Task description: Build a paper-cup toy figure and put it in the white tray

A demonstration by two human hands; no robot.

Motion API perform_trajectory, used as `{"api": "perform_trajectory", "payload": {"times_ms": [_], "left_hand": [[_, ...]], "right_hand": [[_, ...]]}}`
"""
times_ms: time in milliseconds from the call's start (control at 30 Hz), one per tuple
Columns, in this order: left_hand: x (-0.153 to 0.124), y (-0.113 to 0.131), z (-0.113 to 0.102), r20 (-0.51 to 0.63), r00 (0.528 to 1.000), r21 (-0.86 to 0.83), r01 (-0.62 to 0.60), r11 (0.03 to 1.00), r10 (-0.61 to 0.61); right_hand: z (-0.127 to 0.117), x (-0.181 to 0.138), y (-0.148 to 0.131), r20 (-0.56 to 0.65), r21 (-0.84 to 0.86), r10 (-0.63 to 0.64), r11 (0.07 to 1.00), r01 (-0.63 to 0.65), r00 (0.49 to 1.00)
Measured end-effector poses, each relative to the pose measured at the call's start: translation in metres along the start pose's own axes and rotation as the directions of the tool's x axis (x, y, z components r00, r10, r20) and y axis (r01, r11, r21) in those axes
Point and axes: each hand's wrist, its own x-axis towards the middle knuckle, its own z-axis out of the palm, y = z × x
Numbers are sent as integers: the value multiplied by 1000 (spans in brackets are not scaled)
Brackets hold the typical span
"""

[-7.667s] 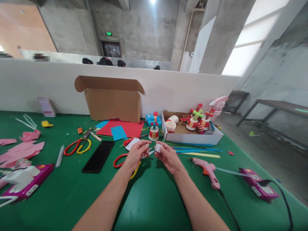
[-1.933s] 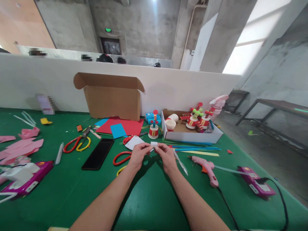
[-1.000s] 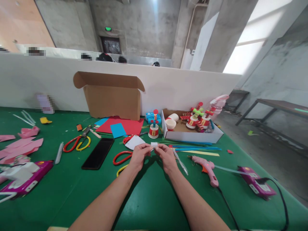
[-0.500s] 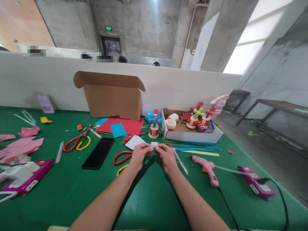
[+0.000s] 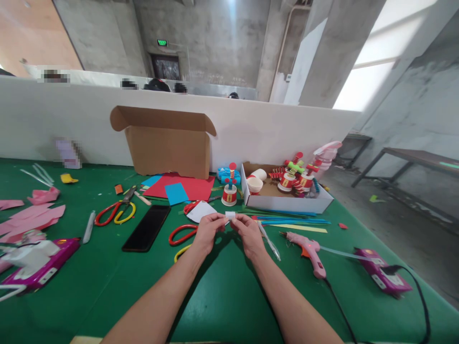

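Between both hands is a small white piece of paper [image 5: 230, 216], held over the middle of the table. My left hand [image 5: 208, 232] pinches its left end, and my right hand [image 5: 248, 232] pinches the right end. Just beyond them stands a red and white paper cup figure [image 5: 229, 193] with a round red top. A larger white paper piece [image 5: 202, 211] lies by my left fingers. Red-and-yellow-handled scissors [image 5: 182, 235] are partly hidden by my left hand and forearm. Near my right hand lies a pen-like clear object [image 5: 269, 242].
A pink glue gun [image 5: 309, 248] lies right, its cord running toward me. Behind it, a white box [image 5: 287, 204] holds cups and finished figures. Blue and green strips [image 5: 294, 220] lie before the box. To the left are a phone [image 5: 146, 228], more scissors [image 5: 116, 212] and red paper [image 5: 197, 187].
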Motion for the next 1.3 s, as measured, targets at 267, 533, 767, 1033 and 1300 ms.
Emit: {"api": "perform_trajectory", "payload": {"times_ms": [267,533,767,1033,1300], "left_hand": [[0,0,0,4,1000,7,-6,1000,6],[-1,0,0,-2,1000,13,-8,1000,8],[-1,1,1,3,1000,8,-11,1000,11],[0,0,0,-6,1000,25,-12,1000,12],[-1,2,1,-5,1000,30,-5,1000,5]], "right_hand": [[0,0,-1,4,-9,2,1000,-2,1000],[0,-1,-2,3,-10,6,1000,-6,1000],[0,-1,-2,5,-7,0,1000,0,1000],[0,1,2,4,20,2,1000,-2,1000],[-1,0,1,6,38,7,999,-7,1000]]}}
